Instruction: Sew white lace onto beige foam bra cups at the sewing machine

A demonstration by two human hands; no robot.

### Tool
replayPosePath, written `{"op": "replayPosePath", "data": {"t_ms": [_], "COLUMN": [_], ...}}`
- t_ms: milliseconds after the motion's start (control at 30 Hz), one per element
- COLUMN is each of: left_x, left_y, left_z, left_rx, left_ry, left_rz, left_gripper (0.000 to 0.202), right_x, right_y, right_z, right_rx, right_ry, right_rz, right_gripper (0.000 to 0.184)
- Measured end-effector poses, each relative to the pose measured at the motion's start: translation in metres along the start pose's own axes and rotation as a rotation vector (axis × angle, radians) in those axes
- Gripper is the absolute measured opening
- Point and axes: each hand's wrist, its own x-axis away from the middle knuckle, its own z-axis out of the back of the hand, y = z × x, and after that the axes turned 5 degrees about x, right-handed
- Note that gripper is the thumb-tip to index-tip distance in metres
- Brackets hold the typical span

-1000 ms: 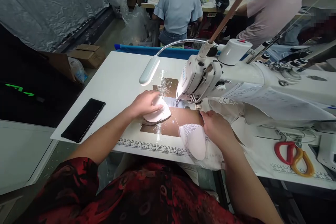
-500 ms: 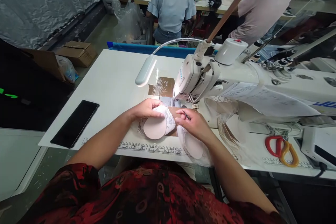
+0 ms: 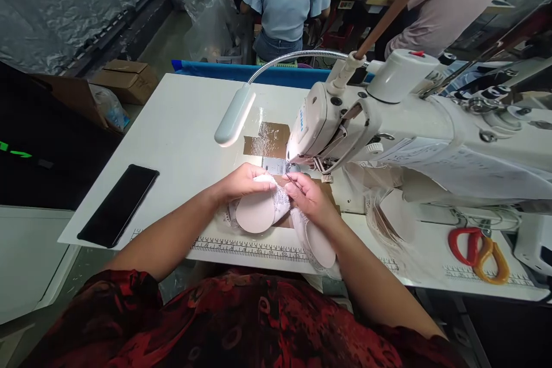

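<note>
Hands: left hand (image 3: 241, 181) fingers grip one of two cups (image 3: 255, 213); right hand (image 3: 311, 200) pinches lace (image 3: 282, 200).

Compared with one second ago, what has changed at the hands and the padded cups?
The left hand drew its padded cup back from the needle and turned it over. The right hand moved left from the second cup and now pinches the lace edge with a thin tool. The phone and scissors stayed put.

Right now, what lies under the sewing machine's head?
Under the sewing machine head: a metal plate and brown taped patch on the white table. Both hands, left and right, hold padded cups there, hiding the surface beneath.
</note>
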Motion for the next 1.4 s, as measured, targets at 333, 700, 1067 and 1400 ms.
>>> {"op": "replayPosePath", "data": {"t_ms": [333, 700, 1067, 1400], "left_x": [-0.004, -0.005, 0.000, 0.012], "left_y": [-0.005, -0.006, 0.004, 0.011], "left_z": [-0.005, -0.004, 0.005, 0.011], "left_rx": [0.008, -0.193, -0.210, -0.252], "left_ry": [-0.105, -0.131, -0.296, -0.144], "left_rz": [-0.104, -0.142, -0.109, -0.087], "left_gripper": [0.030, 0.042, 0.031, 0.028], "right_x": [-0.001, -0.001, -0.001, 0.000], "right_y": [-0.004, -0.007, -0.004, -0.005], "right_z": [-0.001, -0.008, -0.008, -0.006], "right_rx": [-0.107, -0.126, -0.185, -0.203], "right_ry": [-0.085, -0.058, -0.117, -0.115], "right_rz": [0.071, 0.016, -0.058, -0.023], "right_gripper": [0.034, 0.019, 0.026, 0.019]}}
